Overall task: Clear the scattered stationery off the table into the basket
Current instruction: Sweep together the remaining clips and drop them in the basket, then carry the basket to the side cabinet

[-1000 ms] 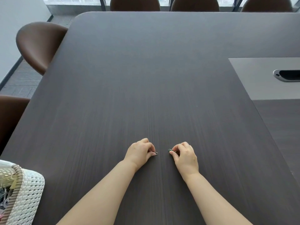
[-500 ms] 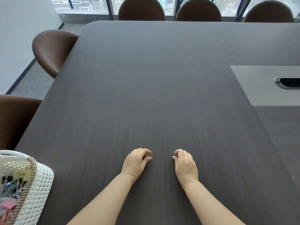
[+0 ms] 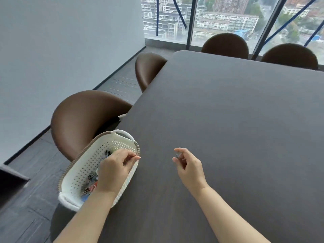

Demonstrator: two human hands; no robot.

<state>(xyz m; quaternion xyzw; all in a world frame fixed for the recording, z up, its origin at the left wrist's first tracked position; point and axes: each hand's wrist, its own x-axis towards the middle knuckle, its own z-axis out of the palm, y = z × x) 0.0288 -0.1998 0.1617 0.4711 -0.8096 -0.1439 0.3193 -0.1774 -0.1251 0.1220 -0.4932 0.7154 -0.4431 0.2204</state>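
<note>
The head view looks down and to the left across a dark wood-grain worktop (image 3: 228,120). A white perforated basket (image 3: 87,165) with a brown braided rim and a white loop handle at its far end stands at the worktop's left edge, hanging partly past it over the floor. Inside lie small bits of stationery (image 3: 91,179): dark and pinkish clips in a loose heap, too blurred to tell piece by piece.

The left hand (image 3: 114,171) hovers over the basket, above its right-hand rim. Its thumb and forefinger are pinched together with the other fingers curled in; a thin sliver shows at the fingertips, but whether it is a clip I cannot tell. The right hand (image 3: 189,167) is raised over the bare worktop, well apart from the basket, its fingers loosely curled. Thumb and forefinger nip a small grey paper clip (image 3: 177,155), which is blurred.

The rest of the worktop stretches to a rounded far corner, with plain surface between the right hand and the basket. Along the left edge two brown chairs are tucked in: the near chair (image 3: 84,118) sits just behind the basket, the farther chair (image 3: 149,69) near the corner. Two more chair backs (image 3: 226,46) stand at the far edge before a window (image 3: 228,16) showing buildings. A pale wall (image 3: 61,50) closes the left side.
</note>
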